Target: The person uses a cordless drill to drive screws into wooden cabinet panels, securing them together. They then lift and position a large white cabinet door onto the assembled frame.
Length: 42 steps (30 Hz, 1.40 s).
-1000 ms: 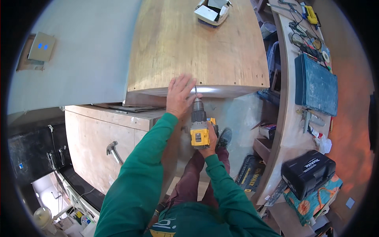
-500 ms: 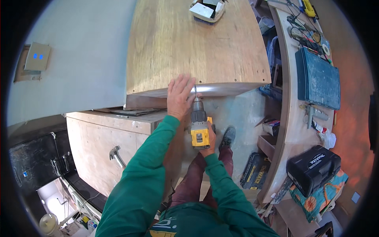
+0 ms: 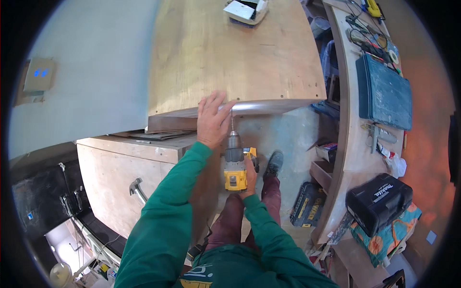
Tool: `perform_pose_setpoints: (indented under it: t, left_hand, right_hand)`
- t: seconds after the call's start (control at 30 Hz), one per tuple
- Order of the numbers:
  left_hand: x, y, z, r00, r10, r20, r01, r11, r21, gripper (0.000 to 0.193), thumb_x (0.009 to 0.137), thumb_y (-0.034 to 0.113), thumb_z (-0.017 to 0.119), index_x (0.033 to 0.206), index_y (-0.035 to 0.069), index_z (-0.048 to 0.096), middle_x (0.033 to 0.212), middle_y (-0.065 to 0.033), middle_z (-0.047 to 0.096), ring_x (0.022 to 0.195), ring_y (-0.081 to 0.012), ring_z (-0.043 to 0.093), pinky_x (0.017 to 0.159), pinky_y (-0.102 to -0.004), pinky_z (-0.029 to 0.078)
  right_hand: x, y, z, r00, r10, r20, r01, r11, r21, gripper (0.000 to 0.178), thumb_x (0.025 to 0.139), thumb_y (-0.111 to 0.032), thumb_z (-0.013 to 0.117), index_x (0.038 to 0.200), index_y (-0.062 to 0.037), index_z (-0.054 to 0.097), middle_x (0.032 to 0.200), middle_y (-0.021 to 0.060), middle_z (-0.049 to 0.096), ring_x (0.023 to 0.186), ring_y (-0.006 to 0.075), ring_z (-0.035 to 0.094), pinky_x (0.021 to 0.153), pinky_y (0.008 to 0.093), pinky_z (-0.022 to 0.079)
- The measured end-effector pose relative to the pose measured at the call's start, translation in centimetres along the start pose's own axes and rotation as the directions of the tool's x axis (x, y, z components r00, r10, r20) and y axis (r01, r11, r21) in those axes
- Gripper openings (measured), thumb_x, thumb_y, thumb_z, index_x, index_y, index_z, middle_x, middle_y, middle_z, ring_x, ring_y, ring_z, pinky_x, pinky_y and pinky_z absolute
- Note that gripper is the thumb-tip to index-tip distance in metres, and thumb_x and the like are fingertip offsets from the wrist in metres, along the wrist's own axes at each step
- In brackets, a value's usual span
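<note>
My right hand (image 3: 249,178) is wrapped round the grip of a yellow and black cordless drill (image 3: 235,165) that points away from me. Its long thin bit (image 3: 233,122) reaches up to the front edge of a wooden panel (image 3: 235,57); whether the tip touches is too small to tell. On that same edge rests my left hand (image 3: 212,120), fingers stretched out and thumb beside the bit. Several small dark holes or screw heads line the panel near its front edge.
A hammer (image 3: 138,189) lies on the lower cabinet (image 3: 115,168) at left. The right-hand bench (image 3: 357,163) bears a blue case (image 3: 385,91), a black case (image 3: 379,204), cables and tools. Another tool case (image 3: 308,205) stands on the floor near my foot (image 3: 274,164). An open box (image 3: 246,10) sits on the panel.
The drill has come back toward me, and more of its bit shows before the panel edge. My left hand stays at the edge, its thumb now spread away from the fingers.
</note>
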State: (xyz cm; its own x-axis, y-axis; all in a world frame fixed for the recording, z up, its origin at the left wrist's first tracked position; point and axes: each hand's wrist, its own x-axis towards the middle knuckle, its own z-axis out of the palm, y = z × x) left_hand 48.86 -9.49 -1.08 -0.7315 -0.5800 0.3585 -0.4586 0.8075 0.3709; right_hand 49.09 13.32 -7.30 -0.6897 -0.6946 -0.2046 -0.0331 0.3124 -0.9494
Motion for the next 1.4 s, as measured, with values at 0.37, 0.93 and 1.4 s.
perform_pose_setpoints:
  t: [0.37,0.93,1.4]
  left_hand:
    - [0.0,-0.7,0.3,0.992,0.127,-0.001,-0.127,0.991,0.034,0.028,0.091,0.013,0.070,0.119,0.018,0.074,0.143,-0.0112,0.060,0.140,-0.0384,0.048,0.118,-0.0565,0.031]
    - [2.7,6.7,-5.5,0.845,-0.444,0.298,0.531,0.635,-0.562,0.036,0.106,0.013,0.049,0.139,0.007,0.061,0.103,-0.0139,0.071,0.078,-0.0227,0.072,0.075,-0.0365,0.059]
    - [30.0,-14.1,0.3,0.725,-0.625,0.290,0.679,0.575,-0.457,0.046,0.090,0.008,0.057,0.136,0.007,0.059,0.079,-0.0051,0.062,0.057,-0.0151,0.058,0.045,-0.0319,0.049]
  right_hand:
    - [0.1,-1.6,-2.5,0.983,-0.185,0.014,0.186,0.979,-0.088,0.062,0.082,-0.019,0.079,0.138,-0.0047,0.054,0.135,0.0166,0.060,0.125,0.0368,0.058,0.106,0.0438,0.046]
    - [-1.9,-6.3,-20.7,0.977,-0.212,-0.005,0.197,0.916,-0.350,0.039,0.092,-0.021,0.074,0.125,-0.0069,0.061,0.114,0.0098,0.069,0.105,0.0244,0.068,0.093,0.0413,0.055]
    - [31.4,0.1,-51.7,0.732,0.059,-0.679,-0.067,0.998,0.015,0.048,0.098,-0.032,0.073,0.132,0.0004,0.063,0.126,0.0068,0.068,0.111,0.0182,0.064,0.100,0.0346,0.049]
